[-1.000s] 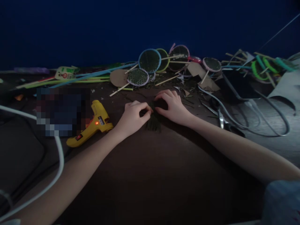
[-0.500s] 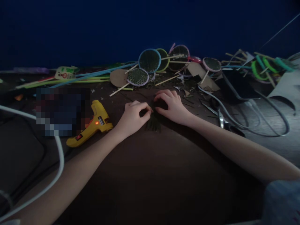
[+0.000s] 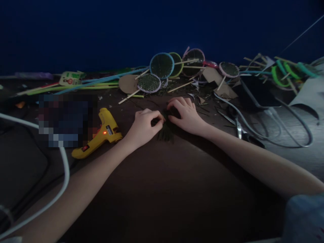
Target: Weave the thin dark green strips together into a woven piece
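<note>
My left hand (image 3: 147,127) is closed in a pinch, thumb and index finger meeting at a small dark green leafy sprig (image 3: 165,134). The sprig's thin strands fan out on the dark table just below the fingertips. Facing it, my right hand (image 3: 186,114) has its fingers bent, with thumb and index finger curled in around the sprig's upper end. Both sets of fingertips are only a small gap apart, and shadow hides much of what lies between them. A yellow glue gun (image 3: 107,130) with a lit orange light rests beside my left wrist.
Round coloured hoops (image 3: 162,65) filled with green, on wooden sticks, lie along the back among scraps. Scissors (image 3: 238,128) are near my right forearm. A phone (image 3: 260,91) with a cable lies farther right. A white cable (image 3: 66,168) crosses my left forearm; a blurred patch (image 3: 67,118) is behind the glue gun.
</note>
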Demonstrator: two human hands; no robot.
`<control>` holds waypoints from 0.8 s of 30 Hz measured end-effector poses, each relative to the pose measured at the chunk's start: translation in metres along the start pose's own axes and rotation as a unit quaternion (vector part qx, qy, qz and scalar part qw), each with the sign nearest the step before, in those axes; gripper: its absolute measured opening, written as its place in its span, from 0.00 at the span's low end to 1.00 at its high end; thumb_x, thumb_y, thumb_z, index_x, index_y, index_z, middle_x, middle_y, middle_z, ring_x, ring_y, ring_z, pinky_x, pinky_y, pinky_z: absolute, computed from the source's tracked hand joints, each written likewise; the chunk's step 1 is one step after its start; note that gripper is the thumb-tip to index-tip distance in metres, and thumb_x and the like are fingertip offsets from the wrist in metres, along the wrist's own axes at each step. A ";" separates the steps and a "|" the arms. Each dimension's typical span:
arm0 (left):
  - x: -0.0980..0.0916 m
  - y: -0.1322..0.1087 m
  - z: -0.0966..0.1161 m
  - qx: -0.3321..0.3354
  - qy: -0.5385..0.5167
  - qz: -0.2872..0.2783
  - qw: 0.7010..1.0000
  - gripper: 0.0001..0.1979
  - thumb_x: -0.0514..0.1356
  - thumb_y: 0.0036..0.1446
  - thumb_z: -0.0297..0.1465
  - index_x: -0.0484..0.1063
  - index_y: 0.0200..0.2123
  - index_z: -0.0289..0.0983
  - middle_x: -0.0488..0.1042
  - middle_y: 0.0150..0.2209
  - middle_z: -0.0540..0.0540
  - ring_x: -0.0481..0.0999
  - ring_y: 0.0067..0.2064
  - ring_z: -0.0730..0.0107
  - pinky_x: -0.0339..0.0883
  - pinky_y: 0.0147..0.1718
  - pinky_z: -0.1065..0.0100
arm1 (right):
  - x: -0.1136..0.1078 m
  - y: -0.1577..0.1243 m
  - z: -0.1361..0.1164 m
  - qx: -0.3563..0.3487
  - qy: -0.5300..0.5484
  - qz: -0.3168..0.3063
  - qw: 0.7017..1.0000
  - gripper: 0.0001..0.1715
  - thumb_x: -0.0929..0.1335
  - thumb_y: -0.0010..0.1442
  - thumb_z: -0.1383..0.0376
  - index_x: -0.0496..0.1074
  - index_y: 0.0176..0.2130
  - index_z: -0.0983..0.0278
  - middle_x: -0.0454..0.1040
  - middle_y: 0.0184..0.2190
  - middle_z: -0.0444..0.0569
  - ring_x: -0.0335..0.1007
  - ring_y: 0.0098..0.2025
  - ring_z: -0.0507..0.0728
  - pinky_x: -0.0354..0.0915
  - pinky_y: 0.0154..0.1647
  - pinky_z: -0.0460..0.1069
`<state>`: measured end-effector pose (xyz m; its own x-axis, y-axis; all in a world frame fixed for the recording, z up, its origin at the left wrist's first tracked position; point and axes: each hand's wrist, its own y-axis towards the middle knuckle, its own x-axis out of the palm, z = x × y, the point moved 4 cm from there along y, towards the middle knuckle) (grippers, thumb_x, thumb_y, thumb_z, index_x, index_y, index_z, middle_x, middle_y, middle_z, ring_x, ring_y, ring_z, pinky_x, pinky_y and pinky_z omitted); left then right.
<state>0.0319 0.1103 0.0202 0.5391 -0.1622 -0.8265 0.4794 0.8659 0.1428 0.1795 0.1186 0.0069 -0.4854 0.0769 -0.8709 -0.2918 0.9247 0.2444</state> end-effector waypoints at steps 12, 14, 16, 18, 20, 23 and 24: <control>0.000 0.000 0.001 0.002 0.003 0.002 1.000 0.06 0.54 0.55 0.28 0.70 0.29 0.39 0.75 0.33 0.50 0.71 0.40 0.65 0.57 0.47 0.59 | -0.001 0.000 0.001 0.013 0.001 0.006 1.000 0.09 0.65 0.54 0.62 0.65 0.37 0.60 0.67 0.49 0.52 0.58 0.50 0.66 0.58 0.47 0.63; 0.000 0.000 0.001 0.003 0.004 0.003 1.000 0.06 0.54 0.55 0.28 0.70 0.29 0.39 0.75 0.33 0.50 0.71 0.39 0.65 0.58 0.47 0.60 | 0.000 0.000 0.001 0.012 0.000 0.005 1.000 0.09 0.65 0.54 0.62 0.66 0.38 0.60 0.67 0.49 0.52 0.58 0.50 0.66 0.58 0.48 0.63; 0.000 0.000 0.001 0.004 0.003 0.004 1.000 0.06 0.54 0.55 0.28 0.70 0.29 0.39 0.75 0.33 0.50 0.71 0.39 0.65 0.58 0.46 0.60 | 0.000 0.000 0.001 0.006 0.001 0.007 1.000 0.09 0.65 0.54 0.62 0.66 0.38 0.60 0.67 0.49 0.52 0.58 0.50 0.66 0.58 0.47 0.64; 0.000 0.000 0.001 0.004 0.000 0.005 1.000 0.06 0.54 0.55 0.29 0.70 0.29 0.39 0.75 0.32 0.50 0.71 0.39 0.65 0.58 0.46 0.60 | 0.000 0.000 0.001 -0.001 0.005 0.012 1.000 0.09 0.65 0.54 0.63 0.67 0.38 0.60 0.67 0.49 0.52 0.58 0.50 0.66 0.58 0.47 0.65; 0.000 0.000 0.000 0.002 0.000 0.005 1.000 0.06 0.54 0.55 0.29 0.70 0.29 0.39 0.75 0.33 0.50 0.71 0.40 0.65 0.58 0.47 0.60 | 0.000 0.000 0.001 -0.005 0.008 0.013 1.000 0.08 0.65 0.54 0.63 0.67 0.38 0.60 0.67 0.49 0.52 0.59 0.49 0.67 0.58 0.46 0.65; 0.001 0.000 0.000 -0.002 0.002 0.005 1.000 0.06 0.54 0.55 0.29 0.70 0.29 0.39 0.75 0.32 0.50 0.71 0.40 0.65 0.57 0.47 0.60 | 0.000 0.000 0.002 -0.003 0.014 0.008 1.000 0.07 0.66 0.54 0.64 0.66 0.37 0.60 0.68 0.49 0.52 0.59 0.49 0.67 0.58 0.46 0.65; 0.001 0.000 -0.001 -0.001 0.001 0.005 1.000 0.06 0.54 0.55 0.29 0.70 0.30 0.39 0.75 0.33 0.50 0.71 0.40 0.65 0.57 0.47 0.59 | -0.001 0.000 0.002 -0.004 0.020 0.010 1.000 0.07 0.66 0.54 0.64 0.66 0.37 0.60 0.68 0.49 0.52 0.59 0.49 0.66 0.58 0.47 0.65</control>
<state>0.0318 0.1104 0.0193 0.5423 -0.1531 -0.8261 0.4724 0.8687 0.1492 0.1815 0.1193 0.0069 -0.5241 0.0804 -0.8479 -0.2877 0.9203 0.2651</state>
